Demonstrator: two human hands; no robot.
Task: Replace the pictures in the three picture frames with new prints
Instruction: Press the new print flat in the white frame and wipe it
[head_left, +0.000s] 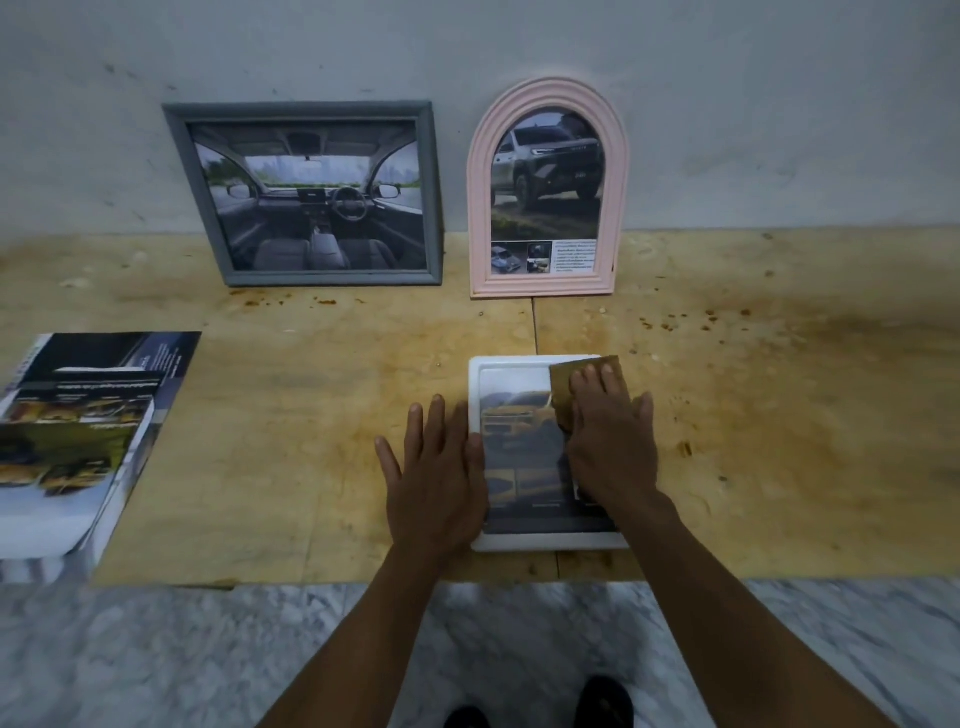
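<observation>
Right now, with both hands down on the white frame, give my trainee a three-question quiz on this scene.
1. True or false: the grey rectangular picture frame lies flat on the plywood board.
2. Which frame leans against the wall to the right of the grey one? A. white rectangular frame B. pink arched frame C. black oval frame
3. What does the right hand press on?

Key
1. False: it stands leaning on the wall.
2. B, the pink arched frame.
3. A brown backing board over the print in the white rectangular frame; the left hand lies flat at that frame's left edge.
</observation>
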